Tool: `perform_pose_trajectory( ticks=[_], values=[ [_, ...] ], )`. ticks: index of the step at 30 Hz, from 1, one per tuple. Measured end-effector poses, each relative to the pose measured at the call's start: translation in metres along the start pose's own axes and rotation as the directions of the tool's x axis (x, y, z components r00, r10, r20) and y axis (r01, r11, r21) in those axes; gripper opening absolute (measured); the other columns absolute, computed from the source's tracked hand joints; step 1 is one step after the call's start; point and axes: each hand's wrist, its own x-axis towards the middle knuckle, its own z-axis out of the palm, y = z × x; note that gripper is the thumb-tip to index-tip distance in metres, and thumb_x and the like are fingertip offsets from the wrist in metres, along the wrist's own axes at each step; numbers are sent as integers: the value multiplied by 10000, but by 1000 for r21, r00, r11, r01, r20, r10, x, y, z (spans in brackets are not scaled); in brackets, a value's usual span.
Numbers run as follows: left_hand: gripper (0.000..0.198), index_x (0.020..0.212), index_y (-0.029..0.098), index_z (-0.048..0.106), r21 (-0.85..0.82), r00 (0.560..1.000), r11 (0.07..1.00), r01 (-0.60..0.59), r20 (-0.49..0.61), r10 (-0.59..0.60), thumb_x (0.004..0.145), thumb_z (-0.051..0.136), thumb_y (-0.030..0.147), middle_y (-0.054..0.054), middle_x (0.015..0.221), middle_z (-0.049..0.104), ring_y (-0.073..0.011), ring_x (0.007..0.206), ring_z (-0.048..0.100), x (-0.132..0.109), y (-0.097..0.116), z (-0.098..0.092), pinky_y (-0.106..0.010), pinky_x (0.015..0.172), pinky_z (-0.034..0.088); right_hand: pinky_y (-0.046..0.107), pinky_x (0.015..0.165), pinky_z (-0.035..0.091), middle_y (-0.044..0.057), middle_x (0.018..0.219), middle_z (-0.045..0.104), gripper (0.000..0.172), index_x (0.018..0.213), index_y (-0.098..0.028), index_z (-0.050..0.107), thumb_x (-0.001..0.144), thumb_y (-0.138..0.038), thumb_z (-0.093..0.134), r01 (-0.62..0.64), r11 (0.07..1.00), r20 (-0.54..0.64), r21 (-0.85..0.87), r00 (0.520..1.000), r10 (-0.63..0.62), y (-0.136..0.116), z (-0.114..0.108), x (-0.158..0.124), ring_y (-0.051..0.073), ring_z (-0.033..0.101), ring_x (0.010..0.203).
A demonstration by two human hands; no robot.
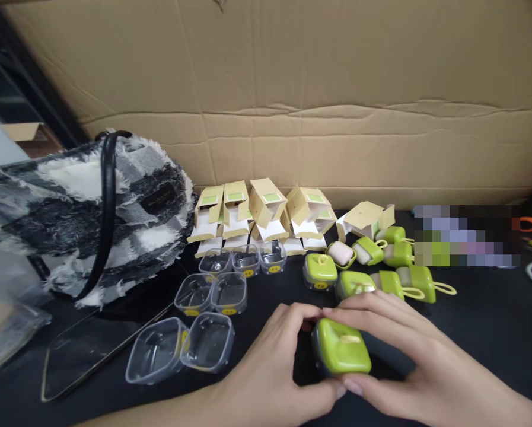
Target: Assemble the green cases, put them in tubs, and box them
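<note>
- So, tub count: seven lidless clear tubs (pixel 207 342) on the left, three in the back row, then two, then two up front.
- One green-lidded tub (pixel 343 350) is in the hands, front and a bit right of centre.
- The left hand (pixel 279 362) has its fingers curled around that tub's left side, thumb tip at the front. The right hand (pixel 419 344) grips it too, fingers across the back edge, thumb at the front, nearly meeting the other thumb.
- Two more green lids behind it: the back-left lid (pixel 321 267) sits on a clear tub, the nearer lid (pixel 356 283) is partly behind the right hand, so I can't tell what's under it.
- Six loose green pieces (pixel 417 283) that I can count, several with yellow loops, one tipped to show a pale pinkish side.
- At least five opened cartons (pixel 268 204); the flaps overlap, so maybe more.
- Writing: yellow stickers (pixel 274 268) on the tubs, the clearest look like an "H". The shaggy black-and-white bag (pixel 70 196) has a dark tag (pixel 156 197), lettering too blurry to read.
- Edges: cardboard wall (pixel 314 71) closes off the back, cartons right beside it. Black tabletop (pixel 483 338) shows right of the right hand; just a narrow strip between left hand and front tubs.
</note>
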Motion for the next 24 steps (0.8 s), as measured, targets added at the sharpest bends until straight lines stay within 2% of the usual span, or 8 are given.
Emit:
perform_pose_trajectory(
  ticks=[5, 17, 24],
  values=[
    [505, 1186, 194, 520, 32, 1000, 999, -9, -2, 9, 723, 721, 187, -62, 1095, 573, -248, 1006, 534, 1, 2, -1, -387, 908, 433, 297, 858, 536, -21, 1108, 683, 534, 1267, -350, 526, 783, -264, 736, -15, 1000, 27, 7, 1000, 15, 0, -1, 0, 172, 662, 1015],
    [482, 1176, 209, 518, 47, 999, 998, -31, -8, 31, 739, 721, 183, -53, 1081, 578, -246, 1013, 543, -1, 1, 1, -386, 913, 447, 269, 784, 573, -3, 1032, 739, 442, 1161, -290, 582, 757, -301, 763, 59, 997, -73, -55, 995, -63, -8, -15, 8, 189, 722, 929],
    [489, 1180, 190, 526, 32, 1000, 999, -23, -9, 24, 733, 724, 168, -63, 1101, 581, -254, 1042, 542, -1, 1, 2, -385, 929, 440, 238, 801, 578, -4, 1022, 731, 436, 1153, -274, 594, 754, -297, 769, 82, 992, -61, -94, 994, -88, -8, -15, 8, 162, 722, 927]
  ],
)
